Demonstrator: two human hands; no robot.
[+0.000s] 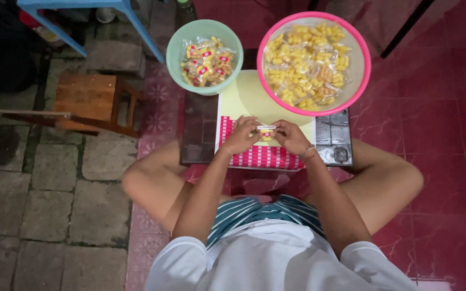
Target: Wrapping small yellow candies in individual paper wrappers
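Note:
My left hand [242, 135] and my right hand [290, 137] meet over a low dark table [198, 129], both pinching one small clear snack packet [266, 130] with yellow pieces inside. Under them lies a yellow sheet with a red-and-white checked edge [260, 157]. Beyond the hands, a pink basin [362, 70] holds a clear bag of loose yellow snack pieces [304, 59]. To its left, a green bowl [176, 51] holds several small sealed packets with red labels [207, 63].
A small wooden stool [87, 99] stands to the left on grey paving stones. Blue plastic furniture legs [136, 27] rise at the top left. My crossed legs flank the table on a red tiled floor [449, 161].

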